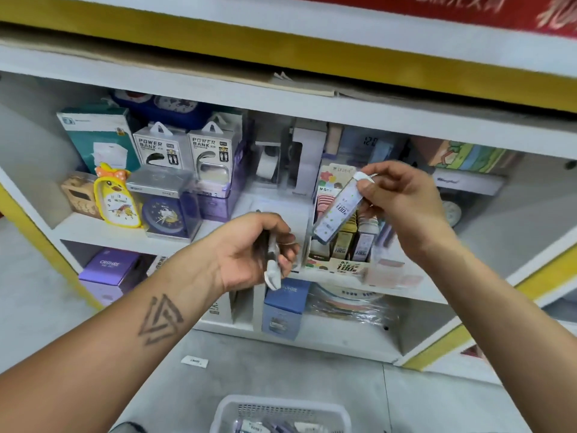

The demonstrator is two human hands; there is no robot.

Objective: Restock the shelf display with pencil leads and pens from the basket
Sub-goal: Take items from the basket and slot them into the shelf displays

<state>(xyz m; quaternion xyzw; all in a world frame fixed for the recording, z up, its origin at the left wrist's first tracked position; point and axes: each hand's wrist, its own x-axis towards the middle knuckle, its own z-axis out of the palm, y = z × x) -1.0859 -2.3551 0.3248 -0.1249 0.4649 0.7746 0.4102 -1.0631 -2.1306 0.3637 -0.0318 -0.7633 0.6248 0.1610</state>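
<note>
Basket (282,412) below; right hand (402,201) pinches lead case (338,209) by its cap.

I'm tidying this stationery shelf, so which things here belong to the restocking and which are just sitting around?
Restocking:
- pale slim lead case, right hand
- lead cases, left hand
- cardboard display box
- white mesh plastic basket

Sitting around:
- yellow duck clock
- white power bank boxes
</note>
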